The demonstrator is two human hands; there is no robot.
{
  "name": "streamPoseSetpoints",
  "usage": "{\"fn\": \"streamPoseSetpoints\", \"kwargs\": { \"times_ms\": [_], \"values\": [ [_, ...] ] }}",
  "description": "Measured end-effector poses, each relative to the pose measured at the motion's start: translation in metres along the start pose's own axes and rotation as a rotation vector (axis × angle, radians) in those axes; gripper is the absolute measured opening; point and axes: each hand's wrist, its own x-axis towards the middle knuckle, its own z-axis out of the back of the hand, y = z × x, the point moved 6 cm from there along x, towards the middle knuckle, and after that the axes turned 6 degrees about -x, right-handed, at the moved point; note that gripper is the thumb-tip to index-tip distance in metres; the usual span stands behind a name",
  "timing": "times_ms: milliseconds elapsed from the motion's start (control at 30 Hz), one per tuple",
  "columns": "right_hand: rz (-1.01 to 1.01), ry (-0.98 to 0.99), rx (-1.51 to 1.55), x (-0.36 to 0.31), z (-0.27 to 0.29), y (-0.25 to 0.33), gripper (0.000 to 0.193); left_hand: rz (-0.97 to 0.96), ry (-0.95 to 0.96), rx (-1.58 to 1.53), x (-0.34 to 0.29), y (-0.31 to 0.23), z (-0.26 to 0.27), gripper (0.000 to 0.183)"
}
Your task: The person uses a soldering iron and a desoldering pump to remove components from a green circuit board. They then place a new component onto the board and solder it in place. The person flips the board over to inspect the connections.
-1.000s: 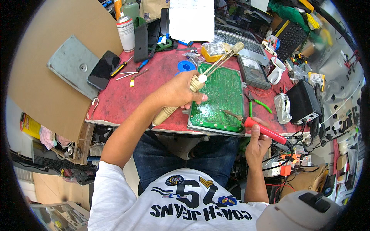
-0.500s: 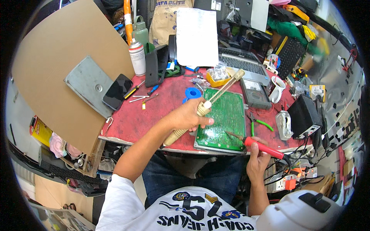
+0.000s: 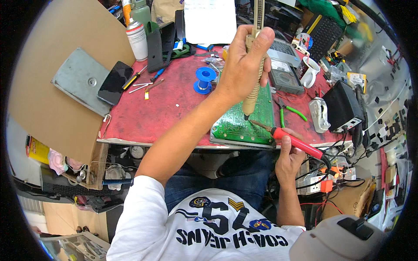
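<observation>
Head view: the left hand [image 3: 244, 69] is wrapped around a beige solder sucker [image 3: 251, 100], nozzle [image 3: 246, 117] down over the green circuit board [image 3: 228, 125] on the red-topped bench [image 3: 163, 111]; the right hand [image 3: 288, 161] grips a red soldering iron [image 3: 301, 146], its tip [image 3: 255, 123] beside that nozzle.

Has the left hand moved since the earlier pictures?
Yes: the left hand has moved right and away from the person, judged against the green circuit board. Before, it was by the board's left edge.
</observation>
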Motion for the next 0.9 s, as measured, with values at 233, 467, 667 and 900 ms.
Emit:
{"fn": "streamPoseSetpoints", "kwargs": {
  "times_ms": [233, 467, 667, 900],
  "values": [
    [-0.007, 0.005, -0.006, 0.0, 0.0, 0.0, 0.025, -0.069, -0.002, 0.036, -0.002, 0.016, 0.0, 0.049],
    [0.008, 0.0, -0.002, -0.001, -0.001, 0.001, 0.025, -0.092, -0.022, -0.07, -0.003, 0.019, 0.0, 0.043],
    [0.011, 0.007, -0.008, 0.0, 0.0, 0.0, 0.024, -0.103, 0.0, 0.015, -0.003, 0.02, -0.002, 0.042],
    [0.004, 0.012, -0.004, -0.003, 0.0, -0.002, 0.025, -0.228, -0.026, 0.091, -0.007, 0.019, -0.006, 0.04]
  ]
}}
